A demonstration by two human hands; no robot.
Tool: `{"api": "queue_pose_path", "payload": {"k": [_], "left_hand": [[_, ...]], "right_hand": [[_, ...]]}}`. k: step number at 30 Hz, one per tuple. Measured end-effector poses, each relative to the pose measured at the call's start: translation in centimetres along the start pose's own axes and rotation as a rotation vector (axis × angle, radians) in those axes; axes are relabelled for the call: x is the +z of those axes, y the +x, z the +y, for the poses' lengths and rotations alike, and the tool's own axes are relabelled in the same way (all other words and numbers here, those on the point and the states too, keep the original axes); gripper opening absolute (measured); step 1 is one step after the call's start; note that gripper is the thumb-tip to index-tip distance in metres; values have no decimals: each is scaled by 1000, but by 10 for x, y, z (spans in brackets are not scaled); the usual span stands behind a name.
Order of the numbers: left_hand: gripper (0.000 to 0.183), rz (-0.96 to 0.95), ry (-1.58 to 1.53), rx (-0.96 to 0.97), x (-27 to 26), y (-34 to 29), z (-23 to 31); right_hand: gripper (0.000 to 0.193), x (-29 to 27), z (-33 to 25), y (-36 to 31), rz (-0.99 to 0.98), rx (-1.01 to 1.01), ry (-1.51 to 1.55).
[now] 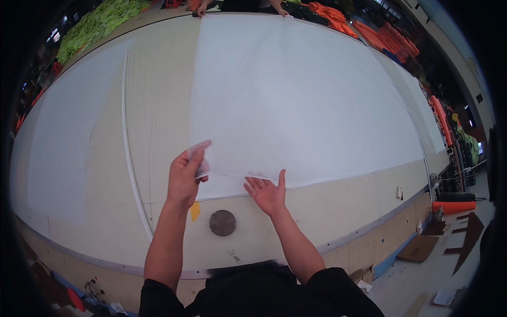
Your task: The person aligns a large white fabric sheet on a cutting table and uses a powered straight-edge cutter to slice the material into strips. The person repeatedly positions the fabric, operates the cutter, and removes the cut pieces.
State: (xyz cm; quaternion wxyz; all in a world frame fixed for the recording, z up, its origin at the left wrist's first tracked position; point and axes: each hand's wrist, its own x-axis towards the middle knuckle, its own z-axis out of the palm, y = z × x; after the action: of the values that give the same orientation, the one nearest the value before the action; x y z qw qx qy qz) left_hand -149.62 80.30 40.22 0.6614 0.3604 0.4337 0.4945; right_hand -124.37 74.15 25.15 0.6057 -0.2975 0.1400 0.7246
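A wide white sheet of thin fabric [301, 100] lies over the table in front of me. My left hand [185, 177] is closed on its near left corner, thumb and fingers pinching it. Fine reddish stripes show on the piece [202, 150] in that grip; I cannot tell whether it belongs to the sheet. My right hand [268, 195] is open, palm up and thumb out, its fingertips just under the sheet's near edge. Between the two hands that edge hangs slightly raised. A dark round metal disc [222, 223] and a yellow slip [195, 211] lie nearer me.
Across the table [163, 105], another person's hands [283, 11] are at the far edge. A thin white strip [128, 132] runs along the left. Green cloth piles [95, 26] and orange ones [388, 39] are beyond. Cardboard [419, 248] lies on the floor at right.
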Motion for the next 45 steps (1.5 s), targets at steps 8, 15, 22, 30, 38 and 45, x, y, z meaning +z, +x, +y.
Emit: {"api": "queue_pose_path", "payload": {"k": [8, 15, 22, 30, 38, 45], "left_hand": [[33, 163, -9, -26, -34, -3, -18], [28, 390, 597, -308, -88, 13, -168], [29, 579, 1017, -246, -100, 26, -204], [27, 583, 871, -245, -129, 16, -210], [22, 600, 890, -214, -146, 19, -224], [23, 574, 788, -206, -150, 15, -225]], "right_hand": [[23, -116, -365, 59, 270, -678, -113], [29, -151, -415, -41, 556, -719, -1054], [29, -204, -403, -16, 614, -658, -1152], [30, -195, -382, -7, 567, -637, -1216], [33, -207, -387, -1, 600, -680, -1242], [55, -208, -384, -8, 666, -752, -1200]]}}
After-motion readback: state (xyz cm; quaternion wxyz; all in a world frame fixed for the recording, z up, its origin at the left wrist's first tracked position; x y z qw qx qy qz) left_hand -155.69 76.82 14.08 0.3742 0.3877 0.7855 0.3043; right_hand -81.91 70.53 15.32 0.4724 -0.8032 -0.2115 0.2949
